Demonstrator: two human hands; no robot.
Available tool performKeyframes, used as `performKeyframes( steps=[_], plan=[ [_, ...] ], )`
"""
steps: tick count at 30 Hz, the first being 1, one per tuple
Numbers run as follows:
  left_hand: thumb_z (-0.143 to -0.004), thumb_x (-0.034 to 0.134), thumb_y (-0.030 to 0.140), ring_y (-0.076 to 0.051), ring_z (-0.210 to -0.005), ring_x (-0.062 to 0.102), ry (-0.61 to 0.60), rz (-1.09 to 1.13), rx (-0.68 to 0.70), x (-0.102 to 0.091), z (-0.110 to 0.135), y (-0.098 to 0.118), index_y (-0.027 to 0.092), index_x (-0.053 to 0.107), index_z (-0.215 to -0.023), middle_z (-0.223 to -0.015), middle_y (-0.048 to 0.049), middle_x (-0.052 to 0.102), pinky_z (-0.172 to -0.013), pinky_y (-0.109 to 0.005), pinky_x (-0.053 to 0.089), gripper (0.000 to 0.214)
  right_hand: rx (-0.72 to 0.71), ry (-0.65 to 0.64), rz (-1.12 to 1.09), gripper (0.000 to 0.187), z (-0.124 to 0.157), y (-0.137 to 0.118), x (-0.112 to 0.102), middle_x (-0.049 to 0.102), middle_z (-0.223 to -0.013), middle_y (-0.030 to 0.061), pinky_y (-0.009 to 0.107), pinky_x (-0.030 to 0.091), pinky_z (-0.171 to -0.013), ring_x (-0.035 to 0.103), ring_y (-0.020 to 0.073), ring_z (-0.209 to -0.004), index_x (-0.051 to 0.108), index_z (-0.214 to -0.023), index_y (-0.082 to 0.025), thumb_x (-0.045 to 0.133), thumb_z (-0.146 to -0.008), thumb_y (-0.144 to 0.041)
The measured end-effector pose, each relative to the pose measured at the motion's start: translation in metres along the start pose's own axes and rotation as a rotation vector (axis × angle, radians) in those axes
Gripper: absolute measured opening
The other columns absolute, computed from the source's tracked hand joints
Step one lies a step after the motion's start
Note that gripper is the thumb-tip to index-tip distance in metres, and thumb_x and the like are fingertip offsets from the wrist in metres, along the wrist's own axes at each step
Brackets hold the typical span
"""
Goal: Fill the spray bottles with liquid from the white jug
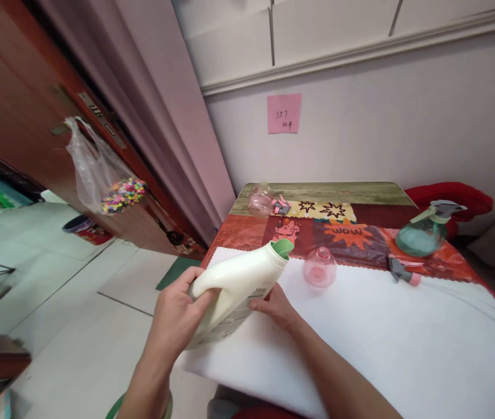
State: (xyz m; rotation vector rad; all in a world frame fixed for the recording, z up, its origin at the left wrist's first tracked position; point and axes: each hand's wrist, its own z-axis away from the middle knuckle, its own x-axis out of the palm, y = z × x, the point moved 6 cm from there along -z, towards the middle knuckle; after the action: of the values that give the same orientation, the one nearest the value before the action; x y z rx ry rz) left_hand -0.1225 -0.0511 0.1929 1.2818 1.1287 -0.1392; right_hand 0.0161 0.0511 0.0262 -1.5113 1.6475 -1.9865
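Observation:
Tilted over the table's left edge is a white plastic jug with a green pouring spout, its mouth pointing up and to the right. My left hand is wrapped round its handle. Under the far side of the jug, my right hand supports the body, thumb on the label and the other fingers partly hidden. Just right of the spout stands an uncapped pink transparent bottle, apart from the jug. A grey and pink spray head with a thin tube lies to the right on the white sheet.
A green spray bottle holding liquid stands at the table's right. Toward the back left lie a clear pink bottle and another spray head. A white sheet covers the table's front. A bag of colourful pieces hangs from the door handle.

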Motion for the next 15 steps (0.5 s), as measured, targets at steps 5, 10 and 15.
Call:
performKeyframes(
  steps=[5, 10, 15],
  plan=[
    [-0.075, 0.074, 0.062, -0.029, -0.081, 0.075, 0.067, -0.143, 0.238, -0.017, 0.008, 0.006, 0.030, 0.075, -0.112, -0.102, -0.0043, 0.081, -0.067, -0.034, 0.058, 0.049, 0.015, -0.015, -0.038, 0.074, 0.001, -0.007, 0.003, 0.083, -0.113, 0.0098, 0.056, 0.059, -0.103, 0.078, 0.0360, -0.108, 0.073, -0.117, -0.022, 0.102, -0.055, -0.051],
    [-0.058, 0.082, 0.078, -0.044, -0.125, 0.067, 0.236, -0.084, 0.031, -0.057, 0.017, -0.068, 0.031, 0.067, -0.134, -0.133, -0.0126, 0.074, -0.109, -0.060, 0.050, 0.090, 0.011, -0.018, -0.040, 0.076, 0.002, -0.009, 0.004, 0.083, -0.113, 0.0107, 0.056, 0.060, -0.102, 0.077, 0.0363, -0.109, 0.074, -0.117, -0.022, 0.103, -0.052, -0.049],
    [-0.058, 0.064, 0.097, -0.048, -0.136, 0.059, 0.281, 0.646, -0.244, -0.047, 0.036, -0.148, 0.027, 0.062, -0.135, -0.145, -0.0191, 0.067, -0.114, -0.066, 0.047, 0.104, -0.005, -0.015, -0.031, 0.071, 0.003, -0.009, 0.003, 0.082, -0.113, 0.0107, 0.055, 0.059, -0.102, 0.078, 0.0346, -0.106, 0.074, -0.118, -0.022, 0.102, -0.057, -0.047]
  ],
)
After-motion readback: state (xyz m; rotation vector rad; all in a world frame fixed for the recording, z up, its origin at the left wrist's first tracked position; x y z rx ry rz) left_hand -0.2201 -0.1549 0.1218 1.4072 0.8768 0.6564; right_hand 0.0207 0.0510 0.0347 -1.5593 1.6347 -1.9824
